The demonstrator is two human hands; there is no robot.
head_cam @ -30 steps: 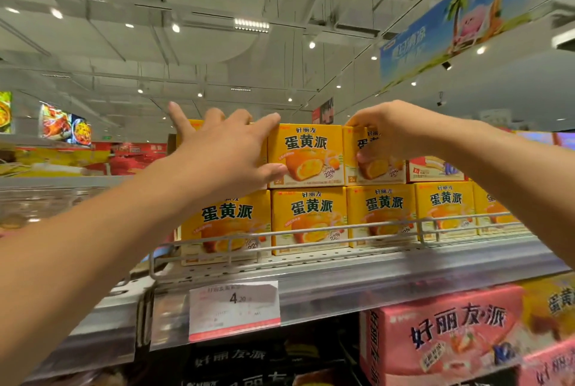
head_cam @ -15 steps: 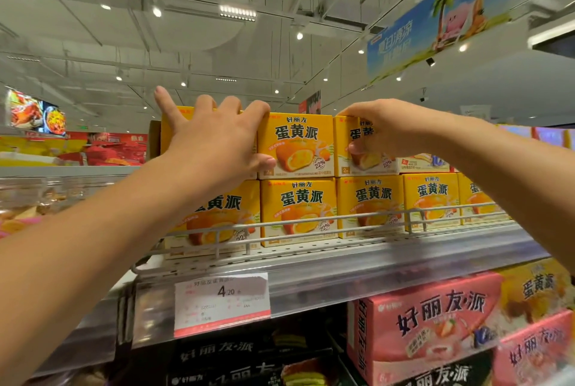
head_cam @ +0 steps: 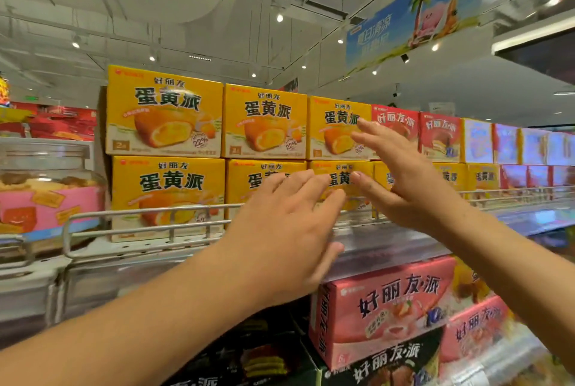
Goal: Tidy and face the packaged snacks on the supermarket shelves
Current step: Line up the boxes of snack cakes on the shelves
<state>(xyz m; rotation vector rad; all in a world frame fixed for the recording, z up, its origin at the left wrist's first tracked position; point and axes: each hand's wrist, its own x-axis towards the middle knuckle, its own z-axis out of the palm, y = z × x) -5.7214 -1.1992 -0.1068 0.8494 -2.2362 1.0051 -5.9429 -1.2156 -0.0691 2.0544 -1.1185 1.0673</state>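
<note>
We see both hands off the top-row yellow boxes [head_cam: 264, 121] they gripped a second ago, left hand [head_cam: 280, 230] and right hand [head_cam: 401, 180] now spread, empty, probably nearing the lower row on the shelf [head_cam: 140, 241], so facing continues.

Hanging blue banner [head_cam: 417, 15] overhead; clear cookie jar [head_cam: 46, 186] at left.
</note>
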